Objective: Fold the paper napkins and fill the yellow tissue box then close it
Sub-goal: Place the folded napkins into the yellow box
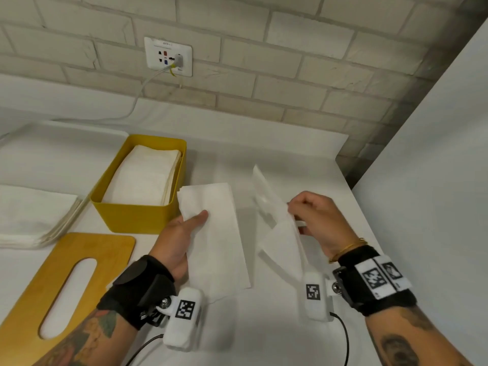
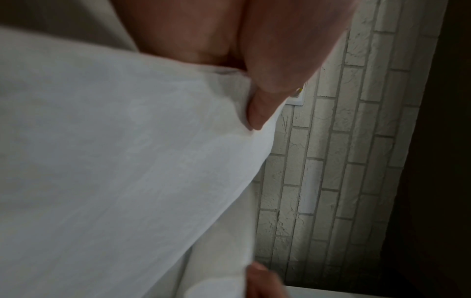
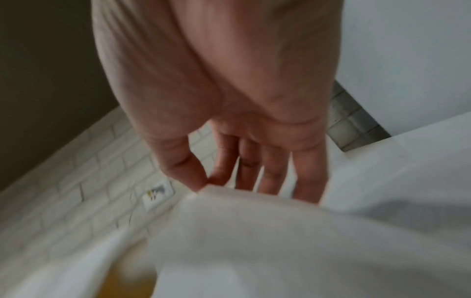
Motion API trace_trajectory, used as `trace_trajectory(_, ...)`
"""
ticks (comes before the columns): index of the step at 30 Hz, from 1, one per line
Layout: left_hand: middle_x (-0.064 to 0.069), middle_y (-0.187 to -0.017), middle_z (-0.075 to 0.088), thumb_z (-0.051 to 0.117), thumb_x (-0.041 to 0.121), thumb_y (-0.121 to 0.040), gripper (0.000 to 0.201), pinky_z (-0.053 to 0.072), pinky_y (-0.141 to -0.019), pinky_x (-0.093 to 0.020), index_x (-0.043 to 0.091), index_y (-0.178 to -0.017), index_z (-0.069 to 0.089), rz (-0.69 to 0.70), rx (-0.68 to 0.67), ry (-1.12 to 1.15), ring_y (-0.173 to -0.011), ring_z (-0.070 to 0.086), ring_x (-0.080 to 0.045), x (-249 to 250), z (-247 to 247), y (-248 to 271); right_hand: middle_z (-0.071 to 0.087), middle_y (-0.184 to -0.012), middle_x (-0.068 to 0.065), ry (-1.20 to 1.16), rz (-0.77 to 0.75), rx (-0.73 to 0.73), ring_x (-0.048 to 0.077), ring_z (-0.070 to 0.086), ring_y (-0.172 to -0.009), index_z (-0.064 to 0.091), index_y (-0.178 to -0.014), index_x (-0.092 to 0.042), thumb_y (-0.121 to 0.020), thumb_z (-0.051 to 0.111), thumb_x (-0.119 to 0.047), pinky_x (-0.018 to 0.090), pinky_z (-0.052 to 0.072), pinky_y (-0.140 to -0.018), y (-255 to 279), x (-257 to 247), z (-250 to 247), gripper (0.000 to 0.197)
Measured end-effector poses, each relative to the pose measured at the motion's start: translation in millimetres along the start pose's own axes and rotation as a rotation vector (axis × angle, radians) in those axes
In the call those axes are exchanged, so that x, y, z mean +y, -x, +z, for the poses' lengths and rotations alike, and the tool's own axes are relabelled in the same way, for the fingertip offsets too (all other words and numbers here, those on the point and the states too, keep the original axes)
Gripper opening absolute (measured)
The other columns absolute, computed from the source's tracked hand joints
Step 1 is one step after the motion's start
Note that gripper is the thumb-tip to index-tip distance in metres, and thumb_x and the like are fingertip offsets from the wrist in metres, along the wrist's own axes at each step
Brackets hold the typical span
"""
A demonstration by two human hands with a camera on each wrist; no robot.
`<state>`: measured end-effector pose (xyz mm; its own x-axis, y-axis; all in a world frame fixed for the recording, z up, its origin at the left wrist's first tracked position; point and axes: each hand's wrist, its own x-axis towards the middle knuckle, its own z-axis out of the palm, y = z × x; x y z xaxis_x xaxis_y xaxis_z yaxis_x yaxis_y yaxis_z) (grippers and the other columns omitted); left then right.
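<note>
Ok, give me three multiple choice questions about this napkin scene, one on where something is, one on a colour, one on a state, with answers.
1. Where does the lid lie?
A. on the box
B. on the table in front of the box
C. against the wall

2. What colour is the tissue box?
A. yellow
B. blue
C. black

3. What does the left hand do?
A. hangs idle
B. grips the lid
C. holds a folded napkin

Answers: B, the lid lies flat near the left forearm; A, its walls are yellow; C, the thumb presses on the napkin.

wall socket [image 1: 168, 56] with plugged cable | brick wall [image 1: 290, 62] | white table [image 1: 277, 326]
</note>
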<state>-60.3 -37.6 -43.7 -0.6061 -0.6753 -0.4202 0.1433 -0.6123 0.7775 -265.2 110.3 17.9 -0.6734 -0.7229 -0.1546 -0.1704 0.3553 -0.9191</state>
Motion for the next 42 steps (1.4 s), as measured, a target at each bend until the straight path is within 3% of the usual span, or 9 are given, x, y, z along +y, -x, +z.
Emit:
trace_trajectory(9,-0.021,-0.126,0.067,0.061,0.018,-0.096,0.035,0.050,-0.102,-0.050,-0.001,-0.126,0.065,-0.070,-0.143,0.087,-0.110,0.066,-0.040,-11,28,-5,0.062,-0.079,0.001,-0.995,-0.062,-0.192,0.013,0.062,-0.071,0.061,-0.085,-0.013,-0.084,0.062,-0.019,0.023,0.053,-0.066,27,-34,17,0.006)
trace_trajectory(12,-0.019,-0.103,0.068,0.075,0.023,-0.076,0.031,0.051,-0.083,-0.040,0.006,-0.101,0.072,-0.098,-0.182,0.167,-0.089,0.064,-0.031,-11,29,0,0.062,-0.062,-0.004,-0.906,-0.053,-0.063,0.011,0.061,-0.056,0.065,-0.067,-0.013,-0.100,0.042,-0.001,0.015,0.050,-0.050,31,-17,29,0.042)
trace_trajectory(17,-0.007,-0.097,0.063,0.095,0.045,-0.060,0.074,0.054,-0.081,-0.044,0.011,-0.117,0.062,-0.247,-0.168,0.317,-0.089,0.060,-0.027,-33,-15,-32,0.055,-0.063,-0.013,-0.474,-0.033,0.093,-0.005,0.055,-0.058,0.055,-0.075,-0.015,-0.096,0.060,0.005,0.003,0.043,-0.054,18,22,34,0.029)
trace_trajectory(19,-0.011,-0.080,0.065,0.101,0.030,-0.046,0.057,0.057,-0.063,-0.039,0.011,-0.090,0.069,-0.234,-0.260,0.323,-0.069,0.065,-0.026,-24,-5,-17,0.054,-0.068,-0.010,-0.424,-0.023,0.040,-0.003,0.055,-0.061,0.059,-0.074,-0.006,-0.087,0.070,0.007,0.003,0.043,-0.063,7,35,33,0.022)
trace_trajectory(23,-0.011,-0.104,0.074,0.053,0.061,-0.093,0.054,0.056,-0.078,-0.038,0.016,-0.117,0.068,-0.137,-0.255,0.343,-0.092,0.073,-0.026,-12,21,3,0.060,-0.062,0.002,-0.189,-0.040,0.106,0.010,0.050,-0.054,0.058,-0.065,-0.010,-0.086,0.072,-0.004,0.028,0.049,-0.059,-7,61,27,0.026)
trace_trajectory(25,-0.015,-0.126,0.070,0.038,0.070,-0.094,0.072,0.052,-0.092,-0.044,0.015,-0.131,0.066,-0.126,-0.259,0.305,-0.114,0.069,-0.031,-13,21,1,0.057,-0.061,-0.001,-0.127,-0.022,0.140,0.006,0.047,-0.054,0.053,-0.062,-0.013,-0.086,0.071,-0.002,0.023,0.044,-0.056,-4,64,29,0.032)
trace_trajectory(31,-0.024,-0.124,0.069,0.062,-0.003,-0.090,0.042,0.056,-0.096,-0.054,0.003,-0.132,0.060,-0.084,-0.346,-0.056,-0.112,0.068,-0.041,-16,19,3,0.055,-0.063,0.001,-0.885,0.241,0.259,0.014,0.054,-0.053,0.054,-0.072,-0.011,-0.098,0.052,-0.015,0.021,0.047,-0.053,11,53,14,0.026)
trace_trajectory(34,-0.024,-0.123,0.069,0.062,-0.008,-0.089,0.045,0.052,-0.100,-0.058,0.003,-0.132,0.059,-0.076,-0.352,-0.134,-0.113,0.067,-0.042,-15,19,4,0.070,-0.080,0.008,-0.799,0.441,0.143,0.026,0.065,-0.077,0.071,-0.087,-0.009,-0.087,0.066,-0.045,0.035,0.048,-0.074,-2,47,5,0.037)
trace_trajectory(42,-0.025,-0.125,0.068,0.065,-0.007,-0.087,0.045,0.060,-0.085,-0.051,0.003,-0.131,0.061,-0.053,-0.341,0.016,-0.111,0.068,-0.041,-4,15,5,0.071,-0.110,0.020,-0.630,0.243,0.286,0.029,0.069,-0.095,0.068,-0.109,-0.001,-0.095,0.062,-0.005,0.039,0.055,-0.087,-33,49,-37,0.015)
